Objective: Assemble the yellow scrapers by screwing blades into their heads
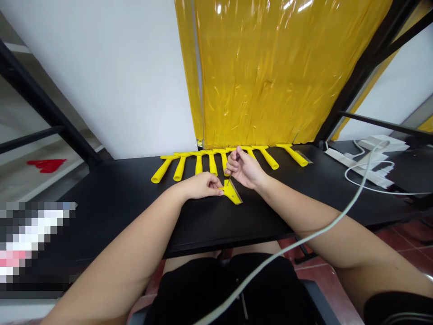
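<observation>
My left hand (204, 185) is closed on the handle of a yellow scraper (232, 193), which lies near the middle of the black table. A metal blade edge shows along the scraper's right side, and its handle is mostly hidden by my fingers. My right hand (246, 169) is closed around a thin screwdriver (229, 179), its shaft pointing down onto the scraper head. The screwdriver's handle is largely covered by my fingers. Behind both hands several more yellow scrapers lie in a row, among them a left one (161, 170) and a right one (292, 155) with its blade showing.
The black table (209, 225) backs onto a white panel (135, 81) and yellow plastic sheeting (264, 81). Power strips (360, 167) with white cables sit at the right. A pale cable (324, 232) crosses in front of my right forearm. Black frame posts stand on both sides.
</observation>
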### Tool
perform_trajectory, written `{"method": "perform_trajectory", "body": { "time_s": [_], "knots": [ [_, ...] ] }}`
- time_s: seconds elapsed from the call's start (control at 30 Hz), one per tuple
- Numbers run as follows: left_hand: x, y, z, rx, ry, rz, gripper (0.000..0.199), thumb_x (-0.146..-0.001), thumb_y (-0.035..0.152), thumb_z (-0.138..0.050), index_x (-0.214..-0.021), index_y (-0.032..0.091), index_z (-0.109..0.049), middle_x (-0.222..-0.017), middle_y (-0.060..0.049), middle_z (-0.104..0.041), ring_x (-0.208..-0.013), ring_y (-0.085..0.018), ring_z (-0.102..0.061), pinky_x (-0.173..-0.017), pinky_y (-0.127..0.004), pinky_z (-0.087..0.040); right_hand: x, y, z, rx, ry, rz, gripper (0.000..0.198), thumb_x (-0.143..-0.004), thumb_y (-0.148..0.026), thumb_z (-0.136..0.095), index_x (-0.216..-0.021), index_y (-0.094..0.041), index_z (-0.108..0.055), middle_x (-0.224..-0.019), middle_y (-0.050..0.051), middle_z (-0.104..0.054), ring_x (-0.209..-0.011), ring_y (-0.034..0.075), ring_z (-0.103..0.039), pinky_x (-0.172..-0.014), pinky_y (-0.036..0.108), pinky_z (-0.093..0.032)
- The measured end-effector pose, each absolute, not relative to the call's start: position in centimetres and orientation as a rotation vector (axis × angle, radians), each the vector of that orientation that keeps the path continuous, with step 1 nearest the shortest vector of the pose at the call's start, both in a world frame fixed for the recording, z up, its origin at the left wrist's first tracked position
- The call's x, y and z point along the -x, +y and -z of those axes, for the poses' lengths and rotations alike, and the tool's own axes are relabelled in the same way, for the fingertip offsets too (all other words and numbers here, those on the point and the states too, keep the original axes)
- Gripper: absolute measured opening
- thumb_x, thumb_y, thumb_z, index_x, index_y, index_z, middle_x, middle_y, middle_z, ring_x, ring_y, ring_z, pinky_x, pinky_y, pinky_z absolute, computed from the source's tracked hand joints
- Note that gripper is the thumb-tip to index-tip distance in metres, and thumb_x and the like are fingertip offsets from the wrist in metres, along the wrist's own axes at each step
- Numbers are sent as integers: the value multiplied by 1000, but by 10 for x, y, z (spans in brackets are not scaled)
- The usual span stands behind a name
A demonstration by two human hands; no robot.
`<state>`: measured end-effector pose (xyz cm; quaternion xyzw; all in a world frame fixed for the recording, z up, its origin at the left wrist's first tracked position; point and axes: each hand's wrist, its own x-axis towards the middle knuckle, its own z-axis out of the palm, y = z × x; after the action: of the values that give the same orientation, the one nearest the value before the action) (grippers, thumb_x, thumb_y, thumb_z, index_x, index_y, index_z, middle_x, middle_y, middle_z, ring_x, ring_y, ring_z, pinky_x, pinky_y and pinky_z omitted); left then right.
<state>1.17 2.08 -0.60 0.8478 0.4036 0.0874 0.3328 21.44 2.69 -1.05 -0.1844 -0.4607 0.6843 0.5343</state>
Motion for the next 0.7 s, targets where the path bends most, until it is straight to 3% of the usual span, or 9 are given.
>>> {"method": "perform_trajectory", "body": {
  "time_s": [0.1,0.23,0.3,0.37,0.47,0.53,0.7],
  "knots": [
    [-11,21,6,-2210,1064,-222,41,-82,51,-76,-101,14,-78,-86,-6,-74,-75,-17,-63,-69,-27,-46,-212,24,12,407,-1082,-1628,40,-91,-58,-72,-86,-27,-46,-56,-11,-30,-48,11,-25,-55,26,-40],
    [-11,21,6,-2213,1045,-235,40,-82,51,-75,-99,15,-78,-86,-6,-74,-75,-17,-63,-69,-27,-46,-212,26,14,395,-1060,-1568,45,-80,-47,-86,-86,-26,-47,-74,-7,-53,-64,12,-49,-63,27,-47],
    [-11,21,6,-2214,1046,-234,40,-82,52,-76,-98,15,-78,-86,-5,-73,-75,-17,-63,-70,-28,-46,-215,28,13,431,-1074,-1580,42,-81,-49,-84,-85,-24,-51,-83,-3,-58,-73,14,-54,-66,29,-51],
    [-12,20,6,-2214,1055,-229,40,-82,52,-76,-99,15,-78,-85,-5,-73,-75,-17,-63,-70,-28,-47,-217,29,13,450,-1100,-1648,40,-87,-55,-78,-84,-24,-53,-77,-4,-55,-68,13,-51,-65,31,-51],
    [-12,20,6,-2214,1059,-234,40,-82,50,-75,-100,15,-78,-85,-5,-73,-74,-16,-63,-69,-28,-47,-215,27,14,427,-1106,-1714,40,-92,-62,-67,-88,-25,-54,-60,-9,-37,-52,11,-35,-60,29,-46],
    [-13,20,6,-2212,1059,-235,40,-82,50,-76,-101,15,-78,-85,-5,-74,-74,-17,-63,-69,-28,-47,-213,25,15,407,-1077,-1680,38,-92,-61,-69,-92,-27,-52,-59,-10,-35,-50,11,-32,-58,27,-43],
    [-13,20,5,-2210,1062,-231,40,-81,49,-76,-99,14,-78,-87,-6,-74,-75,-17,-63,-69,-27,-46,-215,28,14,421,-1010,-1604,43,-84,-50,-82,-86,-26,-46,-77,-6,-55,-66,12,-52,-64,28,-47]
  ]
}}
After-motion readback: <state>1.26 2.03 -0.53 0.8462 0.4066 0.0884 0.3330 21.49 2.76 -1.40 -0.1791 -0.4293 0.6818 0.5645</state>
